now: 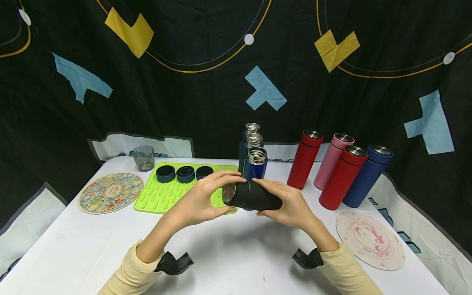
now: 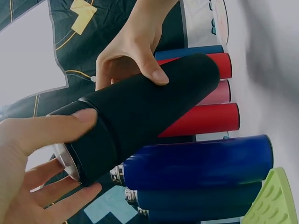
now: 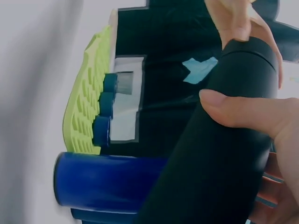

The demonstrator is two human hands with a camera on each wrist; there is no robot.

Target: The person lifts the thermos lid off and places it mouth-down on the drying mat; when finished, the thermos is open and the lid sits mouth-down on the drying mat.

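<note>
A black thermos flask (image 1: 263,197) is held tilted above the table, its lid end (image 1: 241,195) pointing left. My left hand (image 1: 200,200) grips the lid between thumb and fingers. Around the flask's body curls my right hand (image 1: 295,205), thumb on the near side in the right wrist view. The lid sits on the flask, with a thin seam between them in the left wrist view (image 2: 108,122). Just behind stand several lidless flasks in a row, the nearest a blue flask (image 1: 255,167). Three dark blue lids (image 1: 185,175) lie on a green drying mat (image 1: 158,200).
At the right stand lidded flasks: two red (image 1: 304,162), one pink (image 1: 332,164), one blue (image 1: 368,176). A pink round coaster (image 1: 346,229) lies near them. A patterned round mat (image 1: 90,200) and a glass cup (image 1: 143,159) are at the left.
</note>
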